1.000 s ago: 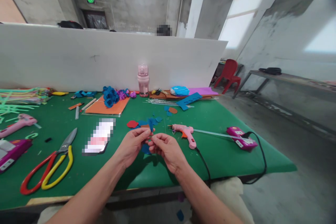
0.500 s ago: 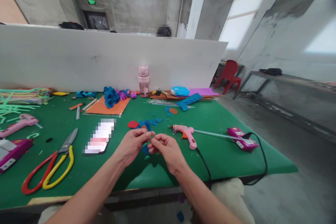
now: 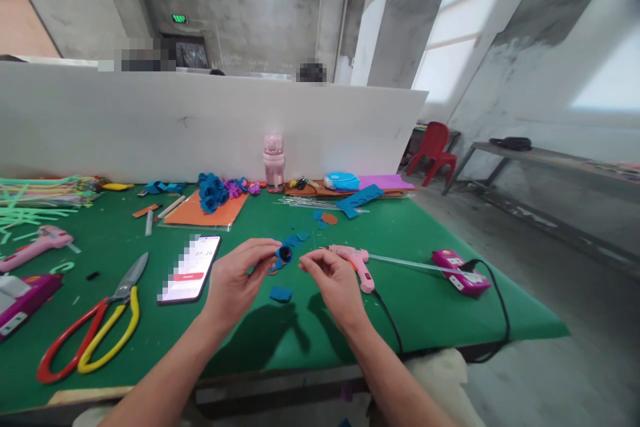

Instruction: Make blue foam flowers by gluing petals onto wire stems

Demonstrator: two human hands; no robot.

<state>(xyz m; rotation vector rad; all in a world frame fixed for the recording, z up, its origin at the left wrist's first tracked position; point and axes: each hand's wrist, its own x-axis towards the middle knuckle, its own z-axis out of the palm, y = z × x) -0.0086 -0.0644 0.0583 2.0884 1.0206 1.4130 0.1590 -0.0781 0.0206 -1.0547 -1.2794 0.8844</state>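
Observation:
My left hand (image 3: 240, 280) pinches a small rolled blue foam piece (image 3: 285, 254) between thumb and fingers, above the green table (image 3: 300, 327). My right hand (image 3: 333, 280) hovers just to its right, fingers curled and apart from the roll, with nothing visible in it. A flat blue foam cutout (image 3: 281, 293) lies on the mat below the hands. More blue cutouts (image 3: 298, 238) lie just beyond. A pink glue gun (image 3: 353, 260) rests right beside my right hand.
Red-and-yellow shears (image 3: 95, 333) and a phone (image 3: 191, 268) lie to the left. A purple power strip (image 3: 457, 263) with black cable sits to the right. Finished blue foam flowers (image 3: 210, 190) on an orange sheet, a pink bottle (image 3: 274, 161) and a white partition stand at the back.
My hands have separated: the right hand let go and moved right, while the left keeps the blue roll. The view tilted up slightly.

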